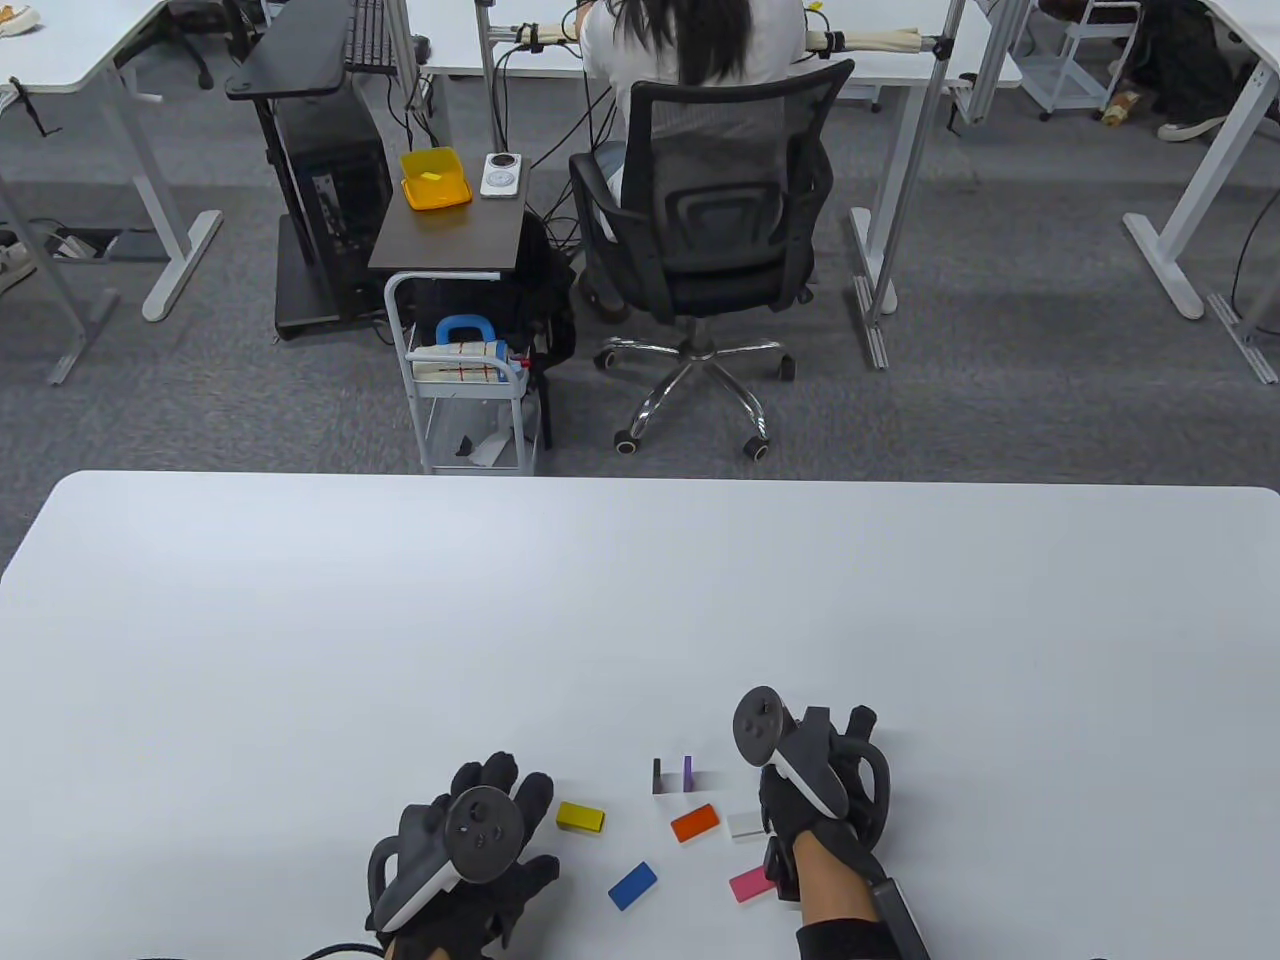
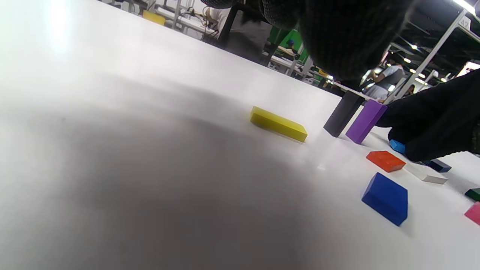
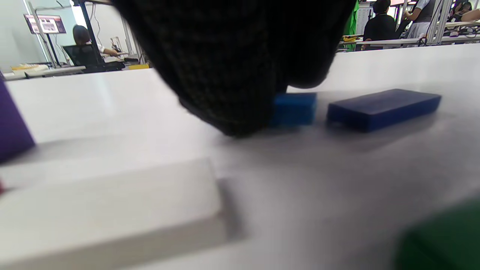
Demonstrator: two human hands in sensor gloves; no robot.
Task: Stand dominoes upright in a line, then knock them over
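Two dominoes stand upright side by side, a black one (image 1: 657, 775) (image 2: 344, 113) and a purple one (image 1: 688, 773) (image 2: 366, 120). Lying flat around them are yellow (image 1: 580, 817) (image 2: 278, 124), orange (image 1: 695, 822), white (image 1: 745, 825) (image 3: 108, 210), blue (image 1: 632, 885) and pink (image 1: 750, 884) dominoes. My right hand (image 1: 815, 800) (image 2: 431, 120) reaches down just right of the purple one, its curled fingers (image 3: 240, 63) pinching a light blue domino (image 3: 294, 108) (image 2: 397, 146) that lies on the table. My left hand (image 1: 500, 800) rests beside the yellow domino, loosely curled and holding nothing.
A dark blue domino (image 3: 382, 108) (image 2: 437, 165) lies flat just past the light blue one, and a green one (image 3: 442, 240) (image 2: 474, 194) lies close by. The white table (image 1: 300, 650) stretches far and to both sides. Beyond it sits a person in an office chair (image 1: 710, 220).
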